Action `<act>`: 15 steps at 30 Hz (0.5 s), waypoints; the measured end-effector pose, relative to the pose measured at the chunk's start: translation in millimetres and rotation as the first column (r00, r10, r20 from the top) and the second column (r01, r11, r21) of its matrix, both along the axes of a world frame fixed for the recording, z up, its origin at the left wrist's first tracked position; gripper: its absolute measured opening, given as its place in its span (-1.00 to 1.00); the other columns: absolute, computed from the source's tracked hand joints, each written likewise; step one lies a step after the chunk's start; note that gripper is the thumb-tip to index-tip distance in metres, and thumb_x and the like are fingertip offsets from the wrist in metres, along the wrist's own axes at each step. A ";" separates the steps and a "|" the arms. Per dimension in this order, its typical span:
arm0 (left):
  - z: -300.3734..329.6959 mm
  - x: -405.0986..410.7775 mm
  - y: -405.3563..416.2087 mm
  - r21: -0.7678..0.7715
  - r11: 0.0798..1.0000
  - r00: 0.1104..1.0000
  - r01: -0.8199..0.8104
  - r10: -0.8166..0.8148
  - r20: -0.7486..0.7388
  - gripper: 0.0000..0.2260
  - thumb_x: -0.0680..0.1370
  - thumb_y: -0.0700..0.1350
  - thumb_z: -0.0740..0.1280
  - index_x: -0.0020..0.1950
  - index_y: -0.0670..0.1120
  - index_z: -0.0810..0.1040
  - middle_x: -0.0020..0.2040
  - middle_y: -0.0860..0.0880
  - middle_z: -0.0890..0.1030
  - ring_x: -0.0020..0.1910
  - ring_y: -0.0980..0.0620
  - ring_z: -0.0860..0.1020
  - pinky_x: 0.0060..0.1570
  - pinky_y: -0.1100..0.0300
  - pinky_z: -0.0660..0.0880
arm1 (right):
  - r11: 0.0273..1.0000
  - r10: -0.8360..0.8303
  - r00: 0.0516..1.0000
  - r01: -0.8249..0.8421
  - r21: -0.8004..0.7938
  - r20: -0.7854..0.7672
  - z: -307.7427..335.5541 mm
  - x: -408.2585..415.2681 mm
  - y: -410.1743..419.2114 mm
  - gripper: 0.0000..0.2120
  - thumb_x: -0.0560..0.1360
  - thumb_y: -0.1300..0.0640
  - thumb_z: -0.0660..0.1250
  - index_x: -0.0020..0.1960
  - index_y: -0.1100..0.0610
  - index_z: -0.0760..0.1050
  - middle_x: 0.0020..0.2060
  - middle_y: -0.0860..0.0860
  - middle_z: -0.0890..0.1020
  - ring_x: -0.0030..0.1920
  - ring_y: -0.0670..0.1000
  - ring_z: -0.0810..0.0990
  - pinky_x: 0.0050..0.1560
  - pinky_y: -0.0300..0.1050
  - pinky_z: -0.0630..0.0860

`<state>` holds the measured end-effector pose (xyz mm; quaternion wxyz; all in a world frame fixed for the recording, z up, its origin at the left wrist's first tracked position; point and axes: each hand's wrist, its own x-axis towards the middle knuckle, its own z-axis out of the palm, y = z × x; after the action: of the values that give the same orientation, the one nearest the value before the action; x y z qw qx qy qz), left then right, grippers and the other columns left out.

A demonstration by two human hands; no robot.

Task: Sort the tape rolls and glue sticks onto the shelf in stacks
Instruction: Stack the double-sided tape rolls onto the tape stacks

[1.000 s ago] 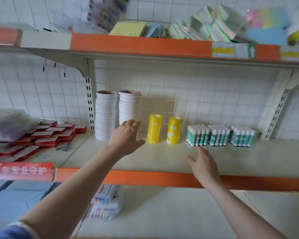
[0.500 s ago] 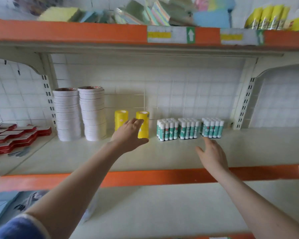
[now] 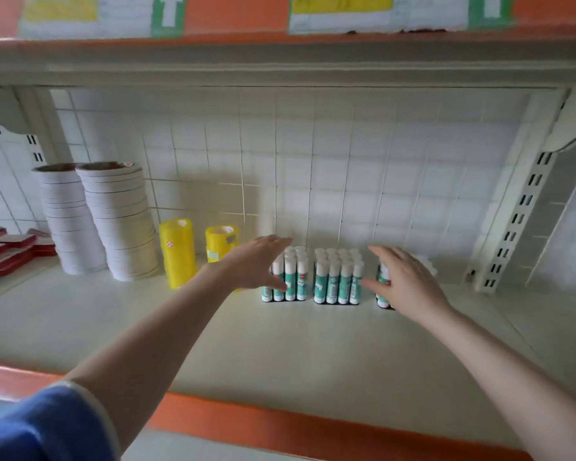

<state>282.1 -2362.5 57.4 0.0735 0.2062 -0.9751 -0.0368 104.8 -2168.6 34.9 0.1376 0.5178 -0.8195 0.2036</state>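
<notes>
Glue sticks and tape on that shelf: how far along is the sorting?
Mostly done, it seems. Two white tape stacks and two yellow roll stacks stand at the left. Glue sticks stand in three blocks. Both open hands, left hand and right hand, reach around those blocks, probably to close the gaps between them.

Red flat boxes (image 3: 7, 249) stacked at far left edge of frame, on adjoining shelf section. White tiled wall (image 3: 313, 181) behind. Slotted white upright (image 3: 516, 221) at right. Price labels (image 3: 340, 11) with green arrow tags (image 3: 168, 11) along top edge.
</notes>
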 end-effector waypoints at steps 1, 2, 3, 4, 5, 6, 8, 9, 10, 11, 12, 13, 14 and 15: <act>0.0 -3.3 -2.9 -0.005 1.000 1.000 0.004 -0.004 0.027 -0.21 0.43 0.05 0.43 0.52 -0.10 0.08 0.47 -0.06 0.22 0.42 -0.02 0.22 0.30 0.20 0.16 | 0.999 0.035 0.999 -0.035 0.031 -0.005 2.5 -3.3 -5.4 -0.38 0.48 -0.07 0.36 0.43 0.14 0.27 0.37 0.04 0.38 0.36 0.06 0.34 0.25 -0.16 0.20; -0.7 -6.4 -6.9 -0.009 1.000 0.999 0.007 -0.007 0.052 -0.21 0.43 0.06 0.43 0.52 -0.10 0.08 0.48 -0.06 0.22 0.43 -0.02 0.21 0.32 0.20 0.16 | 0.996 0.067 0.998 -0.067 0.064 -0.005 4.5 -6.5 -12.2 -0.36 0.47 -0.10 0.35 0.45 0.13 0.24 0.40 0.02 0.35 0.38 0.04 0.31 0.27 -0.17 0.19; -1.5 -8.5 -9.6 -0.012 1.000 0.998 0.015 -0.014 0.069 -0.21 0.43 0.05 0.44 0.51 -0.10 0.09 0.47 -0.06 0.23 0.43 -0.02 0.22 0.34 0.18 0.17 | 0.991 0.091 0.996 -0.090 0.100 -0.004 6.9 -7.9 -16.9 -0.33 0.47 -0.12 0.34 0.46 0.12 0.21 0.42 0.01 0.32 0.39 0.03 0.29 0.28 -0.17 0.18; -2.7 -10.7 -13.2 -0.015 1.000 0.996 0.021 -0.019 0.087 -0.21 0.43 0.05 0.44 0.51 -0.10 0.09 0.47 -0.06 0.24 0.42 -0.02 0.23 0.35 0.15 0.19 | 0.985 0.112 0.994 -0.111 0.130 0.002 8.7 -9.4 -22.3 -0.31 0.46 -0.14 0.34 0.47 0.11 0.19 0.44 0.00 0.29 0.41 0.02 0.27 0.30 -0.16 0.18; -3.8 -13.0 -16.3 -0.019 0.999 0.994 0.028 -0.026 0.103 -0.22 0.43 0.03 0.45 0.51 -0.10 0.10 0.46 -0.07 0.25 0.42 -0.03 0.24 0.35 0.12 0.20 | 0.979 0.124 0.992 -0.124 0.160 0.011 10.0 -10.6 -26.8 -0.28 0.46 -0.16 0.34 0.48 0.11 0.17 0.45 0.00 0.28 0.42 0.02 0.26 0.32 -0.15 0.19; -5.2 -14.8 -19.8 -0.021 0.999 0.993 0.035 -0.032 0.116 -0.23 0.43 0.02 0.45 0.51 -0.10 0.11 0.45 -0.07 0.27 0.41 -0.03 0.26 0.35 0.11 0.21 | 0.973 0.133 0.991 -0.134 0.186 0.020 10.3 -11.8 -31.4 -0.27 0.45 -0.18 0.33 0.48 0.10 0.16 0.45 -0.01 0.27 0.42 0.02 0.27 0.33 -0.13 0.21; -6.6 -17.4 -25.1 -0.034 0.998 0.990 0.053 -0.048 0.132 -0.26 0.44 -0.02 0.45 0.51 -0.07 0.14 0.44 -0.06 0.30 0.38 -0.02 0.29 0.34 0.10 0.24 | 0.963 0.142 0.989 -0.145 0.229 0.028 9.6 -13.6 -39.7 -0.26 0.45 -0.20 0.32 0.49 0.09 0.14 0.45 -0.01 0.29 0.41 0.04 0.28 0.32 -0.11 0.25; -6.6 -18.4 -26.8 -0.047 0.997 0.989 0.066 -0.059 0.138 -0.29 0.45 -0.03 0.44 0.50 -0.06 0.16 0.43 -0.05 0.31 0.37 -0.02 0.30 0.33 0.10 0.24 | 0.959 0.145 0.989 -0.148 0.243 0.032 9.2 -14.1 -43.1 -0.26 0.45 -0.21 0.31 0.49 0.08 0.14 0.44 -0.01 0.29 0.41 0.04 0.29 0.32 -0.10 0.26; -6.7 -19.2 -28.5 -0.058 0.995 0.987 0.081 -0.072 0.144 -0.31 0.45 -0.04 0.43 0.50 -0.03 0.17 0.42 -0.04 0.33 0.36 -0.02 0.32 0.31 0.10 0.25 | 0.956 0.143 0.989 -0.149 0.252 0.040 8.7 -14.9 -46.6 -0.26 0.45 -0.22 0.31 0.49 0.07 0.14 0.44 -0.01 0.30 0.41 0.04 0.29 0.33 -0.09 0.26; -6.5 -19.7 -30.1 -0.068 0.993 0.986 0.096 -0.085 0.146 -0.33 0.46 -0.05 0.42 0.49 -0.02 0.18 0.40 -0.04 0.35 0.34 -0.02 0.33 0.30 0.09 0.27 | 0.955 0.141 0.989 -0.148 0.256 0.047 8.4 -15.8 -49.6 -0.26 0.45 -0.23 0.30 0.49 0.06 0.15 0.44 -0.01 0.30 0.41 0.04 0.29 0.33 -0.08 0.26; -6.5 -20.1 -31.9 -0.076 0.991 0.985 0.107 -0.095 0.147 -0.35 0.47 -0.07 0.41 0.49 0.00 0.19 0.38 -0.03 0.37 0.32 -0.03 0.35 0.27 0.08 0.29 | 0.955 0.138 0.989 -0.145 0.257 0.046 7.8 -16.5 -52.4 -0.28 0.45 -0.23 0.30 0.49 0.06 0.16 0.43 0.00 0.31 0.40 0.04 0.29 0.33 -0.09 0.27; -6.5 -20.5 -33.6 -0.083 0.990 0.984 0.116 -0.103 0.143 -0.36 0.47 -0.08 0.41 0.48 0.01 0.21 0.36 -0.03 0.39 0.30 -0.03 0.37 0.25 0.07 0.31 | 0.956 0.137 0.990 -0.142 0.256 0.037 7.6 -17.2 -54.6 -0.30 0.45 -0.22 0.31 0.47 0.05 0.20 0.41 0.00 0.34 0.39 0.04 0.31 0.31 -0.09 0.28; -6.9 -20.7 -35.3 -0.089 0.988 0.985 0.123 -0.111 0.132 -0.37 0.47 -0.09 0.41 0.48 0.02 0.23 0.34 -0.03 0.41 0.27 -0.03 0.39 0.22 0.06 0.34 | 0.958 0.139 0.990 -0.141 0.250 0.027 7.1 -18.4 -56.4 -0.33 0.45 -0.22 0.31 0.45 0.05 0.25 0.37 0.00 0.38 0.36 0.04 0.33 0.29 -0.08 0.31; -6.9 -20.8 -36.9 -0.091 0.987 0.986 0.129 -0.118 0.118 -0.38 0.46 -0.10 0.42 0.47 0.03 0.24 0.32 -0.03 0.43 0.25 -0.03 0.41 0.19 0.05 0.36 | 0.961 0.142 0.990 -0.144 0.238 0.025 6.6 -19.4 -58.2 -0.36 0.44 -0.21 0.33 0.41 0.06 0.31 0.32 0.01 0.42 0.32 0.05 0.35 0.25 -0.07 0.33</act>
<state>261.3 -2399.3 50.5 0.0261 0.1433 -0.9892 0.0186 85.4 -2226.8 41.6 0.0559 0.5874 -0.7991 0.1149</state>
